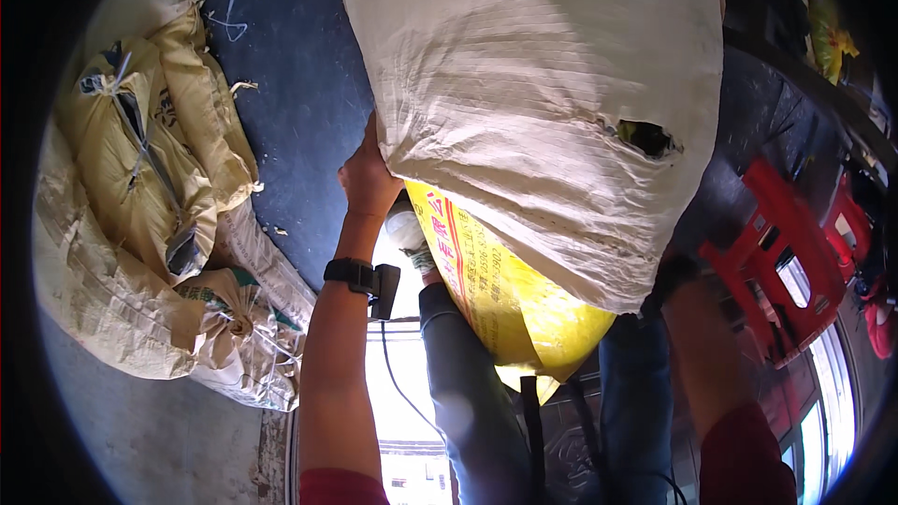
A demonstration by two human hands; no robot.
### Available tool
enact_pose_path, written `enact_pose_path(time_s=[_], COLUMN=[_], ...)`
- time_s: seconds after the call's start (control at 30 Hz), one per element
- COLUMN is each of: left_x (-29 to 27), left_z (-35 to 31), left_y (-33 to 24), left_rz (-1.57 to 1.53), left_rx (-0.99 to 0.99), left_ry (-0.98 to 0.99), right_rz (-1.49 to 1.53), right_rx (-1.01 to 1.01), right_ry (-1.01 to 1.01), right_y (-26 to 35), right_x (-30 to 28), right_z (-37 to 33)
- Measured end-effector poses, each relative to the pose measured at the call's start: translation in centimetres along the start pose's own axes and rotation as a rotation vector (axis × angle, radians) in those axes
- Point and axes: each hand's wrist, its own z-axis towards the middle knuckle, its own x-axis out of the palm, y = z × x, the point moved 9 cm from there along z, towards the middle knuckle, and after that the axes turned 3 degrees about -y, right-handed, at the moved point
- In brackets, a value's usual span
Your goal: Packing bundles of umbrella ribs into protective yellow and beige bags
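A large white woven sack (543, 84) fills the middle of the view, its lower edge creased and bunched. In its right side is a ragged hole (647, 137) with something dark and greenish inside. Out from under the white sack comes a shiny yellow printed sack (505, 290), lying above my legs. My left hand (371, 173) is closed on the white sack's left edge, part of its fingers hidden by the cloth. On the other side my right forearm (702, 346) reaches up to the sack's right edge; the hand there is lost in shadow and behind the sack.
Several tan woven sacks (140, 168), some tied with cord, are heaped at the left. A dark surface (281, 103) with bits of debris lies between them and the white sack. At the right stands a red plastic stool (781, 262).
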Motion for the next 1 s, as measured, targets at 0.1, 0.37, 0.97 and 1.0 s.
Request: enact_pose_path(time_s=[0.1,0.37,0.97,1.0], left_x=[1.2,5.4,-6.8,-6.8], left_z=[-0.2,-6.9,-12.8,-12.5], left_y=[0.7,4.4,-10.1,-11.5], left_rz=[-0.034,0.068,-0.132,-0.143], left_rx=[-0.064,0.129,0.445,0.508], left_ry=[-0.003,0.253,0.019,0.031], right_rz=[0.011,0.128,-0.139,-0.137], right_rx=[0.005,0.043,-0.193,-0.244], right_ry=[0.091,0.255,-0.113,-0.060], right_y=[-1.0,-3.2,9.7,10.4], right_x=[0.5,2.7,-8.9,-8.5], right_z=[-1.9,-4.6,-5.8,-5.7])
